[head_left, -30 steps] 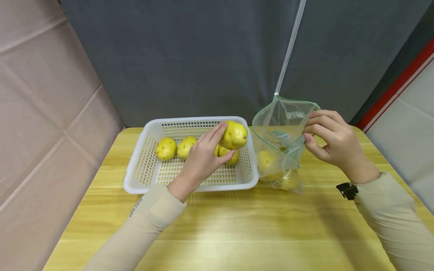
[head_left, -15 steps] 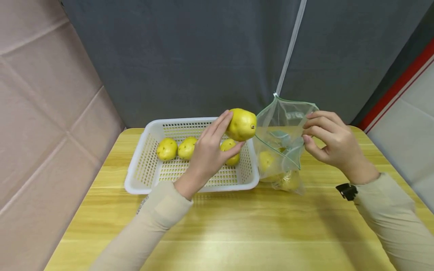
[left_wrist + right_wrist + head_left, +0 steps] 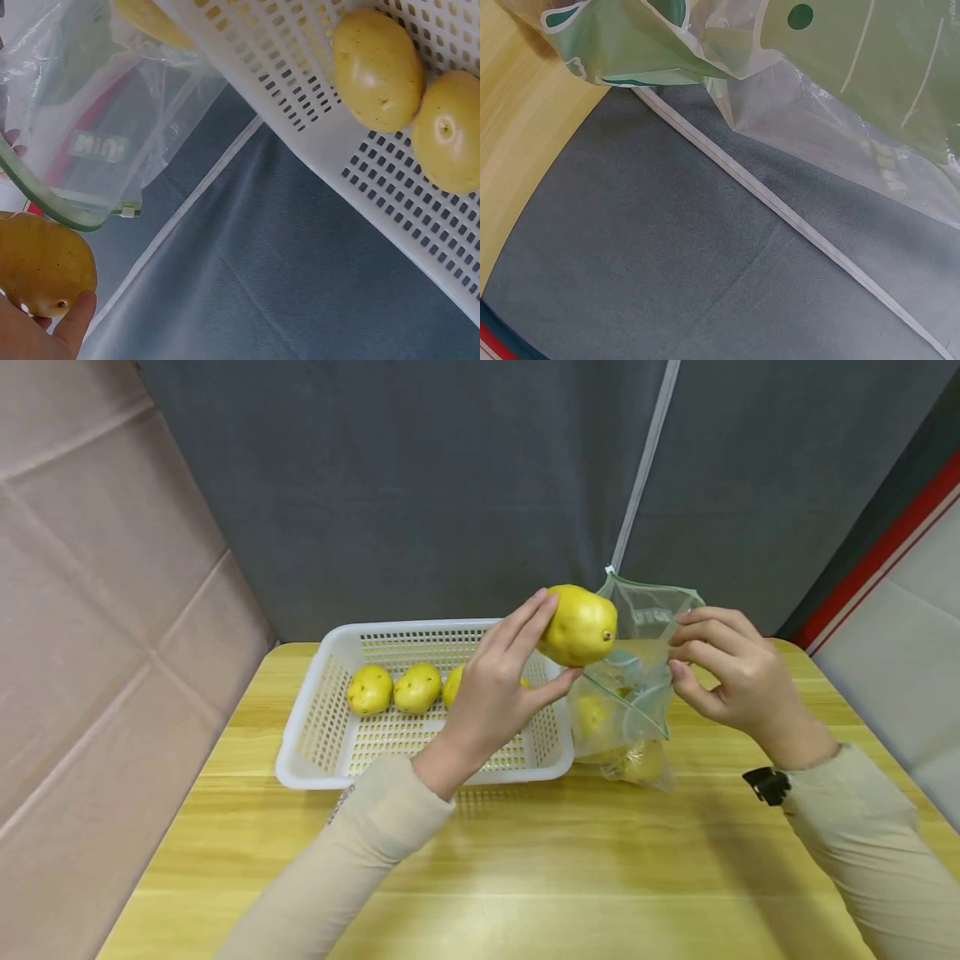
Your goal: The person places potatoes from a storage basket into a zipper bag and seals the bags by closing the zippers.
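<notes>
My left hand holds a yellow potato between thumb and fingers, up at the mouth of a clear zip bag with a green rim. In the left wrist view, the potato is beside that rim. My right hand pinches the bag's right edge, and the mouth stands wide. Potatoes show through the lower part of the bag. Several more potatoes lie in a row in a white perforated basket; my left hand partly hides them. The right wrist view shows the bag's printed green side but no fingers.
The basket stands left of the bag on a wooden table. A grey curtain with a pale strip hangs behind. A pink padded wall is at left, a white panel with a red edge at right.
My left hand has carried the potato rightward and up, from over the basket to the bag's mouth. The right hand and bag have hardly moved.
</notes>
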{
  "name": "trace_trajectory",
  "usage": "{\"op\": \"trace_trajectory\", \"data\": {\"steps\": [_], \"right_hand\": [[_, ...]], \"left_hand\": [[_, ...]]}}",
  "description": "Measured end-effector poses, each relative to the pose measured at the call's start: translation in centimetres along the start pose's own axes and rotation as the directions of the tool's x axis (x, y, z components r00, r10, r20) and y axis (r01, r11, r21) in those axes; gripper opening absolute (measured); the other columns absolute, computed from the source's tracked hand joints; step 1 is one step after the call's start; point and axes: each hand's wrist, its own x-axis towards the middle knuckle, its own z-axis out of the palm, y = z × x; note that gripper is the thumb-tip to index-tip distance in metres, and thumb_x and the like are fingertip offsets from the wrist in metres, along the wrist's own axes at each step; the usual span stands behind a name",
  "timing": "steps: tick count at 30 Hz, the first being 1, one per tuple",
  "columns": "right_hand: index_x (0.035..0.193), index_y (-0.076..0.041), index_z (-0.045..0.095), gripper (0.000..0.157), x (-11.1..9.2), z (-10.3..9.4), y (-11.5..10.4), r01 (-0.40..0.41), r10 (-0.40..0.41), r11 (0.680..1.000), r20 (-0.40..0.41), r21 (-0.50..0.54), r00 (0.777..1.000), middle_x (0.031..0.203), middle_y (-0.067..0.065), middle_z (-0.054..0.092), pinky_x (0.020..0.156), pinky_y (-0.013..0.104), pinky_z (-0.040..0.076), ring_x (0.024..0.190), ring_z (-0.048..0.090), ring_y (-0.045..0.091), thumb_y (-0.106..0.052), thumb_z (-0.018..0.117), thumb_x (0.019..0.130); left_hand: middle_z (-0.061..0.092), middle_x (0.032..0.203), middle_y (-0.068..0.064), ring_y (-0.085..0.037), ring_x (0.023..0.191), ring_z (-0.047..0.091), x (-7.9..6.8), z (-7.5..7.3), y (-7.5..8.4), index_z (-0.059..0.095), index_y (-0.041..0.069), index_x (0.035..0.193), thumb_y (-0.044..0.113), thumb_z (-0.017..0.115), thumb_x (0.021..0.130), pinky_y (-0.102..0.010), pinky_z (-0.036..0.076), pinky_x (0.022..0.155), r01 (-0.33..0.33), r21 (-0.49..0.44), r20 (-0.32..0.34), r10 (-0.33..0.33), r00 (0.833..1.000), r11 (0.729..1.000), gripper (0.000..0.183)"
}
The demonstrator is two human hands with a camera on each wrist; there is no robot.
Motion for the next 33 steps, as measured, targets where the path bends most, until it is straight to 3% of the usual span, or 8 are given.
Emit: {"op": "trace_trajectory", "data": {"steps": [7,17,25,33], "right_hand": [[0.065,0.004,0.061,0.053,0.2,0.2,-0.2,0.008,-0.008,1.0,-0.009,0.014,1.0,0.072,0.021,0.061,0.107,0.016,0.038,0.085,0.055,0.039,-0.033,0.047,0.098],[0.064,0.004,0.061,0.053,0.3,0.3,-0.3,0.005,-0.005,1.0,-0.016,0.019,1.0,0.071,0.02,0.061,0.107,0.015,0.038,0.085,0.055,0.039,-0.035,0.048,0.098],[0.066,0.005,0.062,0.053,0.4,0.3,-0.4,0.005,-0.005,1.0,-0.009,0.016,1.0,0.072,0.02,0.062,0.107,0.015,0.037,0.085,0.055,0.039,-0.035,0.048,0.098],[0.066,0.005,0.062,0.053,0.4,0.3,-0.4,0.009,-0.009,1.0,-0.018,0.014,1.0,0.072,0.021,0.062,0.107,0.015,0.038,0.084,0.055,0.039,-0.034,0.048,0.098]], "left_hand": [[0.053,0.14,-0.01,-0.026,0.124,0.055,0.4,0.3,0.4,0.051,0.005,0.137,0.03,0.078,0.078,-0.028,0.043,0.11,-0.03,-0.015,0.011,0.03,0.999,0.999,0.069],[0.055,0.139,-0.007,-0.026,0.12,0.056,0.7,0.8,0.8,0.053,0.007,0.135,0.032,0.077,0.079,-0.026,0.043,0.108,-0.091,0.026,0.094,0.088,0.992,0.995,0.066],[0.053,0.142,-0.004,-0.026,0.115,0.057,0.7,0.9,1.0,0.051,0.011,0.139,0.035,0.073,0.082,-0.03,0.052,0.097,-0.064,0.043,0.213,0.054,0.976,0.997,0.065],[0.051,0.143,-0.004,-0.025,0.117,0.056,1.6,1.1,0.9,0.047,0.011,0.141,0.038,0.069,0.086,-0.031,0.05,0.101,-0.053,0.077,0.291,0.029,0.956,0.996,0.065]]}}
